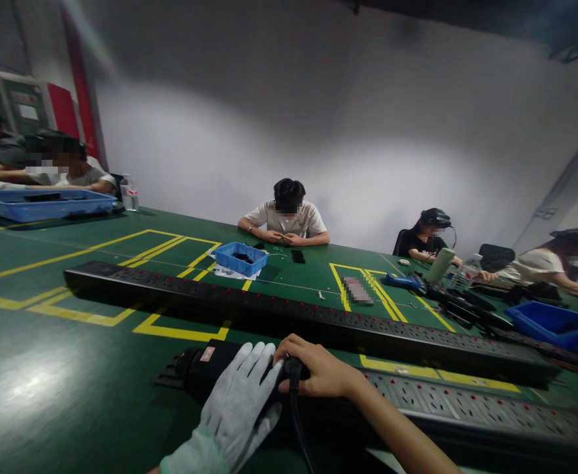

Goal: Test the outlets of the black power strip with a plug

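Note:
My left hand (242, 401), in a pale grey glove, lies over the near end of a long black power strip (471, 411), close to its dark end part with a small label (208, 354). Its fingers are stretched out and point away from me. My right hand (318, 368), bare, has its fingers curled round a black plug (293, 370) at the strip, just right of the glove. From the plug a black cable (299, 428) runs down toward me. The lower part of the strip is hidden behind my hands and forearm.
A second long power strip (289, 309) lies across the green table (32, 355) beyond my hands. Farther off are a small blue tray (241, 263), a large blue tray (47, 209) and a blue bin (555, 322). Several people sit around the table.

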A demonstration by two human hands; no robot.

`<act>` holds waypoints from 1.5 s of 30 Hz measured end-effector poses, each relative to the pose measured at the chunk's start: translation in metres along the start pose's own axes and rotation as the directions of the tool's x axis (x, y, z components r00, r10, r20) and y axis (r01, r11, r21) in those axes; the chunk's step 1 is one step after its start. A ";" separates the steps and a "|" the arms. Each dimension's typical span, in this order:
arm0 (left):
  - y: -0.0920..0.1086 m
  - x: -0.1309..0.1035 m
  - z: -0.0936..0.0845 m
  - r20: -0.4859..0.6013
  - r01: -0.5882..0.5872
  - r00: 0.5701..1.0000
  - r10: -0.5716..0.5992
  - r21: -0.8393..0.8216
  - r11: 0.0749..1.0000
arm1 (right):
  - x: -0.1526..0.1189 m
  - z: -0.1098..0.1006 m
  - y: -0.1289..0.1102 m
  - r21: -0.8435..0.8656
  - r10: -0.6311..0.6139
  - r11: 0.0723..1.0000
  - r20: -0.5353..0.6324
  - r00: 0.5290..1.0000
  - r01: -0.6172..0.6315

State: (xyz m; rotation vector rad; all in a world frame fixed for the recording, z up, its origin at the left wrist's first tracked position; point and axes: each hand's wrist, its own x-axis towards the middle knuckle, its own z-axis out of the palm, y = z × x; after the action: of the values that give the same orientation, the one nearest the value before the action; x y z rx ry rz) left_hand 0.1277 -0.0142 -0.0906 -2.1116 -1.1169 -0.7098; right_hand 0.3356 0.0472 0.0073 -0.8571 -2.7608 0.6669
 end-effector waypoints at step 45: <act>0.000 0.003 -0.005 -0.028 -0.005 1.000 0.005 0.000 1.000 | 0.000 0.001 0.005 0.041 -0.001 0.999 -0.018 1.000 0.001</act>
State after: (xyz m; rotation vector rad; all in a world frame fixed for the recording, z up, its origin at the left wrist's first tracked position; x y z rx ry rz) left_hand 0.1288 -0.0159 -0.0852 -2.0981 -1.0958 -0.7345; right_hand 0.3380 0.0504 0.0044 -0.8488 -2.7219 0.7103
